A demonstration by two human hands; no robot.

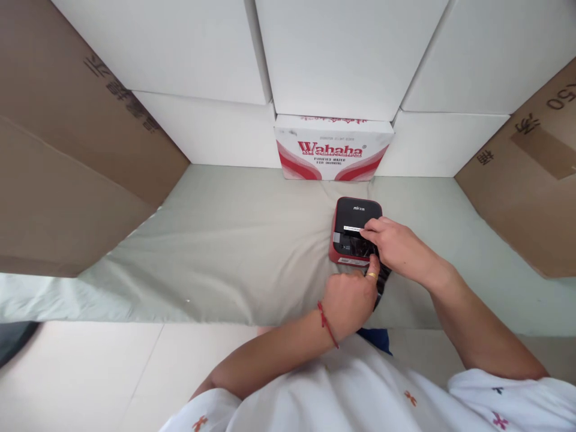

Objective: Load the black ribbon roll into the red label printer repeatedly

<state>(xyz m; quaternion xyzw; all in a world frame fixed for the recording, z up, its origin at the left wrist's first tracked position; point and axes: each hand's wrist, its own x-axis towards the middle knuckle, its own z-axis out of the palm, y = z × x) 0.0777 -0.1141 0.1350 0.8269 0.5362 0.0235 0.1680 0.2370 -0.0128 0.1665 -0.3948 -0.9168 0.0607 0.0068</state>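
Note:
A small label printer with a black top and red sides rests on the cloth-covered table. A narrow white paper strip lies across its slot. My right hand reaches in from the right, its fingertips pinched at the strip's right end. My left hand, with a red string bracelet, is closed in front of the printer. One ringed digit stretches up to the printer's front right corner; the others are curled out of sight. A glossy black object shows between my hands, mostly hidden, and I cannot tell what it is.
Behind the printer, a white and red Wahaha water carton leans against stacked white boxes. Brown cardboard boxes stand left and right. Pale green wrinkled cloth covers the table, whose front edge is near my body.

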